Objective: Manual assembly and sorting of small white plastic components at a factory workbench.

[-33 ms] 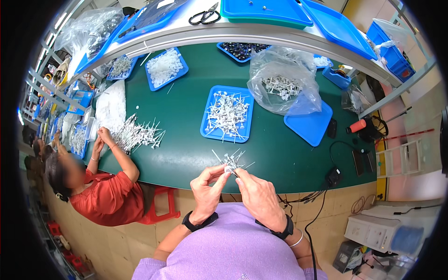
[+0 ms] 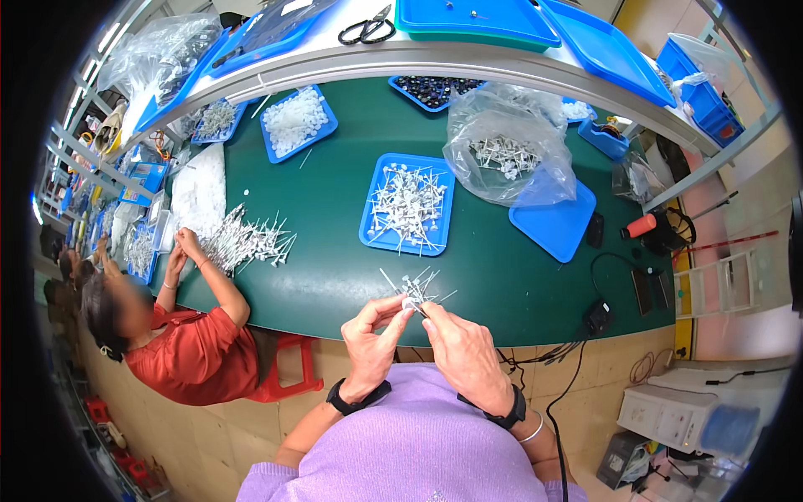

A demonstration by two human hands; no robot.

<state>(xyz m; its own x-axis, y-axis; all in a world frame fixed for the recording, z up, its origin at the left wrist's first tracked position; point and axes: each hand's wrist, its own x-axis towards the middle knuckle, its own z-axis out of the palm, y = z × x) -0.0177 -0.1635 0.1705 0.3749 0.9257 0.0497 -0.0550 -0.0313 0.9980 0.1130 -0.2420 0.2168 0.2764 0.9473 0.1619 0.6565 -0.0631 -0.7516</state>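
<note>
I'm seeing a blue tray (image 2: 374, 238) of white pins and a clear bag (image 2: 535, 180) lying beyond my hands. My left hand (image 2: 370, 335) and right hand (image 2: 462, 345) are pinching a small pin bundle (image 2: 416, 287) between them, over the green table's (image 2: 326, 276) near edge.

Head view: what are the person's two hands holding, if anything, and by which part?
Both the left hand and right hand pinch a small bundle of thin white stick-like parts at its lower end; the upper ends fan out free.
</note>
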